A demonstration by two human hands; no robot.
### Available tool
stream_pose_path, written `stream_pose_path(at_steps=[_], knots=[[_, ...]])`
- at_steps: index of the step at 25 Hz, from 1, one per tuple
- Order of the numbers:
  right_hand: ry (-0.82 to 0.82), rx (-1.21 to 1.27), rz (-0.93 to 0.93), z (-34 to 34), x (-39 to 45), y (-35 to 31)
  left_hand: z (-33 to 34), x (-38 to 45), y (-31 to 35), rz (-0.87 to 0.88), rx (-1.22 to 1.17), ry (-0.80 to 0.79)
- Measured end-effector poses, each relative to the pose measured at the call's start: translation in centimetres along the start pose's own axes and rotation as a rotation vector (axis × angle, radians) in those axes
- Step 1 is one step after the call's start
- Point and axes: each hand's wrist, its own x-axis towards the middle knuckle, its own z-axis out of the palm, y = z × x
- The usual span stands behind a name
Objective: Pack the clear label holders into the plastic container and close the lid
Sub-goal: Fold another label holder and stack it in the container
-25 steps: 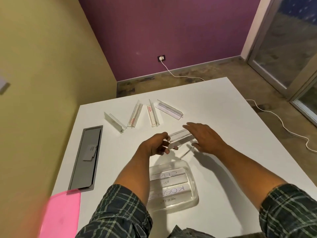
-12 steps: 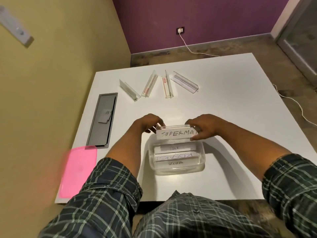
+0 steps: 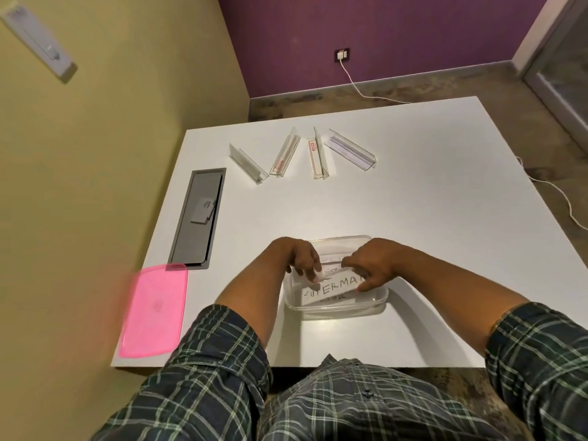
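Note:
A clear plastic container (image 3: 337, 308) sits near the table's front edge. Inside it lies a clear label holder marked SUPERMAN (image 3: 332, 288), tilted, on top of other labelled holders. My left hand (image 3: 297, 257) pinches its left end and my right hand (image 3: 370, 265) pinches its right end, both reaching into the container. Several more clear label holders lie in a row at the far side of the table: (image 3: 248, 163), (image 3: 285, 157), (image 3: 318, 158), (image 3: 350, 148). The pink lid (image 3: 154, 310) lies at the table's front left corner.
A grey recessed cable hatch (image 3: 199, 218) is set in the white table (image 3: 445, 233) on the left. A yellow wall runs close along the table's left side. A white cable (image 3: 359, 90) trails from a wall socket across the floor.
Both hands have lowered the SUPERMAN holder from above the container's far rim down into the container, onto the other holders. The view has shifted slightly.

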Motion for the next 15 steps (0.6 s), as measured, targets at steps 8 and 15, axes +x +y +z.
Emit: stream_pose_path(at_steps=[8, 15], knots=[[-0.19, -0.148, 0.058, 1.0, 1.3, -1.9, 4.9, 2.0, -0.3, 0.023, 0.341, 0.162], [-0.274, -0.124, 0.104, 1.9, 2.0, -2.4, 5.6, 2.7, -1.0, 0.01, 0.425, 0.173]])
